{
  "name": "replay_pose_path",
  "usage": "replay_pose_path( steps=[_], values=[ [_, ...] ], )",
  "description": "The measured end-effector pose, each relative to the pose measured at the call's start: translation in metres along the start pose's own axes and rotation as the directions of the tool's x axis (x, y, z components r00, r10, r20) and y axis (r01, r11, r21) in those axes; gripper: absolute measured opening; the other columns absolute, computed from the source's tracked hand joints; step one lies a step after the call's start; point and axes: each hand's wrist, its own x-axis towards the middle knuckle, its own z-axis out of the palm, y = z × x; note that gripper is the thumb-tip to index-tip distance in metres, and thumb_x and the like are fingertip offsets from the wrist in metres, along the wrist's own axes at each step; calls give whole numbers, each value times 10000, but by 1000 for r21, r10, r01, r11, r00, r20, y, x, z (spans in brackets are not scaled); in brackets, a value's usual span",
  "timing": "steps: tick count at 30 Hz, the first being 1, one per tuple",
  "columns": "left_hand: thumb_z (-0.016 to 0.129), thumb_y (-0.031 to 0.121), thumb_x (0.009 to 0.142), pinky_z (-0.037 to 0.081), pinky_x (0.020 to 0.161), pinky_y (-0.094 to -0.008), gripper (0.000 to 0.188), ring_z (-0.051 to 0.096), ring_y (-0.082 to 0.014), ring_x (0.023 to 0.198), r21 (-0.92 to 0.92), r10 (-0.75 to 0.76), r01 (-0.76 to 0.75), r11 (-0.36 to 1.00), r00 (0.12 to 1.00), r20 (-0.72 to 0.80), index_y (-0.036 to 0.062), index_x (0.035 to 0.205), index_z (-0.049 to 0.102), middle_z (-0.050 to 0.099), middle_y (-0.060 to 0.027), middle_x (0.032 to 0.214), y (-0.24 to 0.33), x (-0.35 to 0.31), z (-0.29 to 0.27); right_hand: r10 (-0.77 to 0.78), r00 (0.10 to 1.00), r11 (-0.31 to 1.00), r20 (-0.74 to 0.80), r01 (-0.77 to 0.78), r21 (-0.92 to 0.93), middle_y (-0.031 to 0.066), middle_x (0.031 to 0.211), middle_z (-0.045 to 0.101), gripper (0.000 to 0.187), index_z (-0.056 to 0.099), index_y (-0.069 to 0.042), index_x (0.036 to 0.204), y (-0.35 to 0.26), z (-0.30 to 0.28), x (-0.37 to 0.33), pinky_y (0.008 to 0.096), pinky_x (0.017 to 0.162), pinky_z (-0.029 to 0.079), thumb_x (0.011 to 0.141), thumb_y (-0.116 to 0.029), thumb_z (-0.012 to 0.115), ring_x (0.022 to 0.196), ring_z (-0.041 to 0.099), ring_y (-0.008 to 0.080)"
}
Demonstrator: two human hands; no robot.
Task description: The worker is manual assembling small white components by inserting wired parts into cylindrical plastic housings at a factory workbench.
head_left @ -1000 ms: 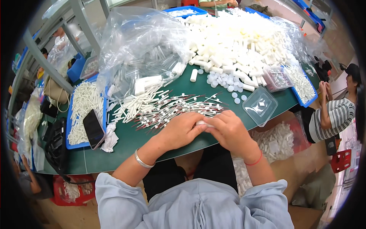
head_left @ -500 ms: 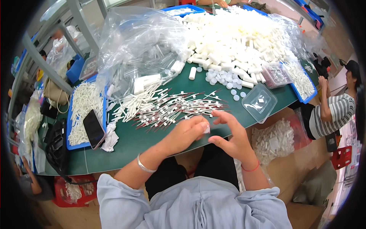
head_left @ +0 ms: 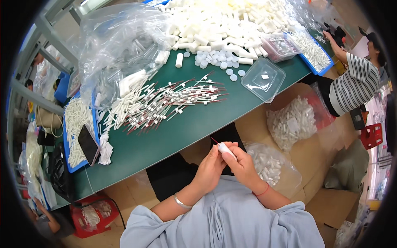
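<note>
In front of my lap, a white cylinder (head_left: 227, 150) with a thin red wire end sticking out of its tip is pinched between both hands. My left hand (head_left: 209, 170) closes on it from the left, thumb and fingertips near the wire end. My right hand (head_left: 245, 167) wraps it from the right, the thumb lying along its side. The lower part of the cylinder is hidden by my fingers. On the green table (head_left: 194, 126) ahead lies a spread of thin white sticks with red ends and small white tags (head_left: 173, 101).
A large heap of white cylinders (head_left: 231, 20), translucent discs (head_left: 217, 60) and a clear plastic lid (head_left: 264, 80) lie farther back. At left are a blue tray of white sticks (head_left: 76, 124) and a phone (head_left: 88, 144). Filled bags (head_left: 291, 124) stand at right; a person in stripes (head_left: 355, 80) sits beyond.
Both hands have drawn back from the table edge toward my body and come together on the white cylinder. My right hand, spread before, has closed. The view has shifted and turned.
</note>
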Motion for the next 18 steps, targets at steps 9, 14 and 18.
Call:
replay_pose_path(
  steps=[9, 14, 18],
  values=[
    [266, 359, 1075, 358, 1097, -372, 503, 433, -193, 1307, -21, 51, -53, 998, 995, -88, 49, 1467, 322, 441, -68, 1407, -1, 8, -4, -159, 980, 977, -123, 138, -164, 93, 714, 643, 200, 617, -12, 984, 0, 14, 26, 296, 529, 475, 922, -198, 651, 582, 615, 152],
    [231, 368, 1076, 347, 1112, -382, 513, 432, -220, 1319, -78, 13, -22, 997, 994, -111, 45, 1465, 314, 434, -128, 1427, 6, 13, -6, -218, 970, 946, -107, 183, -268, 140, 719, 642, 191, 599, -12, 966, -1, 17, 33, 329, 514, 483, 918, -190, 646, 576, 641, 243],
    [206, 381, 1074, 334, 1127, -395, 527, 425, -257, 1334, -60, 0, -7, 998, 994, -109, 43, 1467, 297, 413, -186, 1451, 7, 12, -4, -221, 970, 937, -103, 182, -299, 147, 713, 633, 181, 582, -15, 941, -7, 19, 33, 343, 508, 487, 912, -182, 646, 571, 642, 282]
  ],
)
